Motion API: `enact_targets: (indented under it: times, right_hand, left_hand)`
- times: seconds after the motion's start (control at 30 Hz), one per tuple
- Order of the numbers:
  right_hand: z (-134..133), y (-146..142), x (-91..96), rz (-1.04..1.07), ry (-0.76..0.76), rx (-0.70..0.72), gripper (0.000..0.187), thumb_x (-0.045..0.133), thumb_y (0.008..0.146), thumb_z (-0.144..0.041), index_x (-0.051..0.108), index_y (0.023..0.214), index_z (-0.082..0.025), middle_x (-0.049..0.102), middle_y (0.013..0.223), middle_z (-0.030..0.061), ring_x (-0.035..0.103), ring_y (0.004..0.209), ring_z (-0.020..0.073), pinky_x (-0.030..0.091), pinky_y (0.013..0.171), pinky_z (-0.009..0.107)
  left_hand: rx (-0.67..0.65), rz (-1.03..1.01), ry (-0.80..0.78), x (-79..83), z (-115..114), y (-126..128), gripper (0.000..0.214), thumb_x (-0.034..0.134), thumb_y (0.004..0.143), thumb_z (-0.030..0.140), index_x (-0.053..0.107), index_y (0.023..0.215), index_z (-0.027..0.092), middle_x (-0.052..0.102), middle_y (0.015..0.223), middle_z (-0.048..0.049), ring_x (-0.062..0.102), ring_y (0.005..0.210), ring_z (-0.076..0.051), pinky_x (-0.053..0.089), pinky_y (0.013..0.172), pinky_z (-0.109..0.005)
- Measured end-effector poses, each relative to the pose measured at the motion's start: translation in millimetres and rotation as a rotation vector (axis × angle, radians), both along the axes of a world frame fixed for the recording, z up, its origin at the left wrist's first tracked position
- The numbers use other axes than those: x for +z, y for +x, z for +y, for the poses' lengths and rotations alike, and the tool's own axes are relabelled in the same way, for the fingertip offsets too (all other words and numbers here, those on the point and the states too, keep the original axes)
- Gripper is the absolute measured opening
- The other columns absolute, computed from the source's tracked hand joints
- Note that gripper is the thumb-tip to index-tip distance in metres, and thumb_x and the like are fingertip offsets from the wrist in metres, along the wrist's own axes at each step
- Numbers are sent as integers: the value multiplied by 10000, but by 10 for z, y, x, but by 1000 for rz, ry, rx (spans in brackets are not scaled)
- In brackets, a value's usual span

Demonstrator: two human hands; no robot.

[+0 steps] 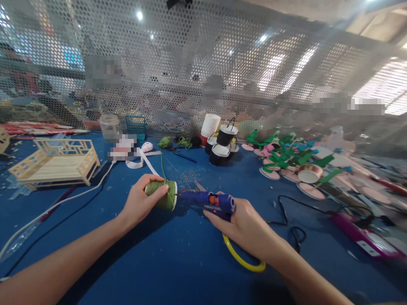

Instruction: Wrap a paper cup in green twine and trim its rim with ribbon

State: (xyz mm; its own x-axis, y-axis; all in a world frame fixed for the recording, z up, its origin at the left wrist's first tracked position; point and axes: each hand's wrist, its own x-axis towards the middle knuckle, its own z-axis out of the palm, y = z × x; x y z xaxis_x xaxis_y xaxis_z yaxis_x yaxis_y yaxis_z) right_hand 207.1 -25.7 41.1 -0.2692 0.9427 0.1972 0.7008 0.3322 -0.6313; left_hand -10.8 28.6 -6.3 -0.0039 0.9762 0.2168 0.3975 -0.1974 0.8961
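Where left hand point(138, 201) grips: green yarn-wrapped cup point(161, 200)
Right hand point(246, 222): fingers round blue glue gun point(197, 197)
Nozzle point(179, 194): beside rim point(175, 201)

No text, brand, number or sign is showing readably. At far left, coarse pixels are covering part of a pale object point(124, 148), and they are hiding any print there. At right, the power strip point(356, 233) is showing glare, but no readable lettering.

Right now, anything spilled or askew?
Yes: fine pale bits lie strewn on the blue tabletop beyond the blue glue gun, like spilled debris. Farther back, the stack of white cups leans right instead of standing upright.
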Motion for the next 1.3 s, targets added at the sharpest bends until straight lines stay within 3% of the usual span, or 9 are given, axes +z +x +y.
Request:
enact_targets:
  times: [0.5, 1.0, 1.3]
  right_hand:
    - [-34, -1, 20, -20, -11, 32, 143, 517, 759, -248, 553, 648, -166, 564, 571, -8, 481, 511, 109, 347, 415, 196]
    - [51, -6, 3, 29, 45, -74, 152, 528, 749, -252, 528, 627, -162, 491, 524, -30, 367, 449, 82, 336, 401, 202]
    - [126, -39, 14, 20, 13, -136, 169, 538, 734, -286, 542, 621, -161, 504, 489, -27, 446, 450, 105, 376, 407, 211]
  left_hand:
    - [-4, -80, -6, -24, 10, -5, 271, 603, 680, 433, 601, 805, 192, 615, 721, -11, 547, 610, -152, 408, 507, -235]
    - [-35, -7, 121, 4, -23, 17, 215, 593, 685, 372, 587, 806, 194, 602, 776, -18, 566, 725, -171, 439, 618, -273]
    - [-76, 53, 239, 8, -54, 22, 176, 582, 711, 335, 571, 824, 200, 577, 814, -20, 559, 750, -163, 451, 719, -304]
